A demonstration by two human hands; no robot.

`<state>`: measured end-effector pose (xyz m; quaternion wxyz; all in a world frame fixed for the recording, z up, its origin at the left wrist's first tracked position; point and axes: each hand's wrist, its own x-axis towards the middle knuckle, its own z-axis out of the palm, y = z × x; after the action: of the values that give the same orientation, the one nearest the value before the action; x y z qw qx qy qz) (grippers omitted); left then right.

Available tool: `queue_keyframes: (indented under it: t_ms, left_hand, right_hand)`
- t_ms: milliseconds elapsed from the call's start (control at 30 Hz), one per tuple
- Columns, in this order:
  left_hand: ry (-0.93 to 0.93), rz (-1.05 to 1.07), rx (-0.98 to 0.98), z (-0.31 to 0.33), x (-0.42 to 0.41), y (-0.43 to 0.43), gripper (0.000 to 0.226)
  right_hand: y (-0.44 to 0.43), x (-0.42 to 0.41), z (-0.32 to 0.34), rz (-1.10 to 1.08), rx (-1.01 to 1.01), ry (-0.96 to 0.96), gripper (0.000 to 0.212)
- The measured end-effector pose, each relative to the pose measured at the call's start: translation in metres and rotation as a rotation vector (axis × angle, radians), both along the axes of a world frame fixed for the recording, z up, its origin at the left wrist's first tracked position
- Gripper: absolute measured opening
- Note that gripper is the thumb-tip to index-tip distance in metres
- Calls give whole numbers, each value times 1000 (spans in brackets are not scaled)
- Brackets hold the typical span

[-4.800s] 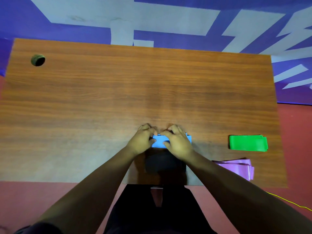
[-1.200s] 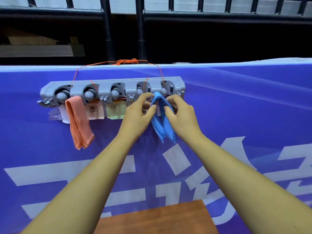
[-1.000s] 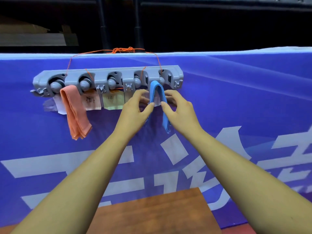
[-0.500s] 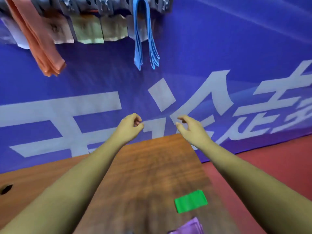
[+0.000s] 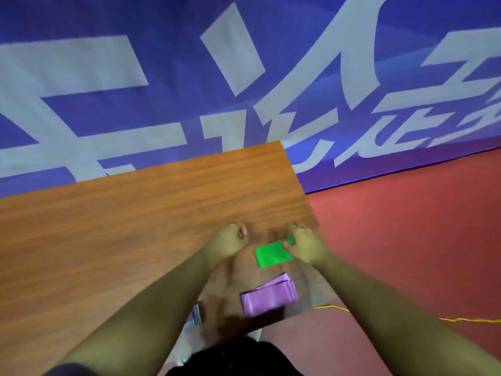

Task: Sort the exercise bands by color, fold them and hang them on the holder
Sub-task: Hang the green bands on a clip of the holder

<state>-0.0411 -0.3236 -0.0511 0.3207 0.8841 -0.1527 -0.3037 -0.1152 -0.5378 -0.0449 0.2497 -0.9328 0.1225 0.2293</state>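
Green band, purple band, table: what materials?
Green band: thin rubbery sheet, likely latex; lies in flat folded layers, smooth and matte.
Purple band: looks the same, with a slight sheen and soft creases.
Table: probably wood-grain laminate; even grain, smooth top.

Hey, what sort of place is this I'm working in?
Likely a gym or sports hall: a red sports-style floor, a blue printed banner behind, and a folded green band and purple band on a wooden table.
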Motion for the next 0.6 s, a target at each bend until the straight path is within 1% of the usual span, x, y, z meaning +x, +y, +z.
queue_keyframes:
  t_ms: [100, 167, 267, 300, 467, 600]
  left_hand:
    - [58, -7, 24, -30, -13, -11, 15]
    - [81, -10, 41, -47, -18, -17, 19]
    - [107, 14, 44, -70, -25, -27, 40]
    - [104, 32, 45, -76, -26, -29, 42]
    - [85, 55, 16, -96, -29, -47, 32]
    - [51, 87, 14, -109, -31, -50, 27]
  right_hand:
    - [-5, -8, -28, 41, 11, 54, 53]
    - [-8, -8, -43, 77, -6, 90, 51]
    - [-6, -4, -61, 99, -9, 59, 55]
    - [-5, -2, -66, 119, -7, 42, 57]
    - [1, 6, -81, 234, -54, 19, 55]
    - [2, 8, -94, 269, -70, 33, 52]
